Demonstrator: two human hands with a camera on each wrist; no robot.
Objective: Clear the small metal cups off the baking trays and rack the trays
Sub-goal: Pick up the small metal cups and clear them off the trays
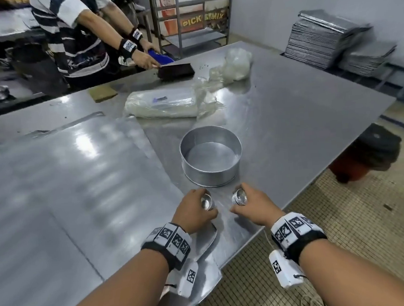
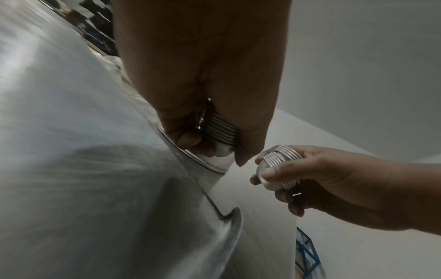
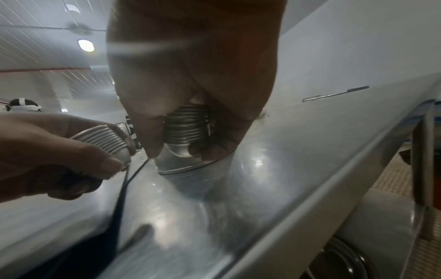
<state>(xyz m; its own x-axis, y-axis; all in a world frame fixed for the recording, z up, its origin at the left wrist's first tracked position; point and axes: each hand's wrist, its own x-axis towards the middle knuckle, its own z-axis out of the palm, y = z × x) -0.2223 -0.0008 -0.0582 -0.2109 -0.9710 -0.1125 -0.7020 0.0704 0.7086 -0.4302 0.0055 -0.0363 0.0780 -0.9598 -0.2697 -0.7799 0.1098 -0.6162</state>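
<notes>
A brushed steel table (image 1: 289, 112) is seen, glossy with glare. Smooth, shiny metal baking trays (image 1: 54, 188) are laid on it. A matt-sided metal round tin (image 1: 212, 173), ribbed bright metal cups (image 1: 238, 197), and crinkled clear plastic wrap (image 1: 165, 105) are shown.

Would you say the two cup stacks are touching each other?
Apart. The head view shows bare table between the left stack and the right stack, each held in its own hand.

Silver cups (image 1: 239, 196), blue dustpan (image 1: 161, 57)
</notes>
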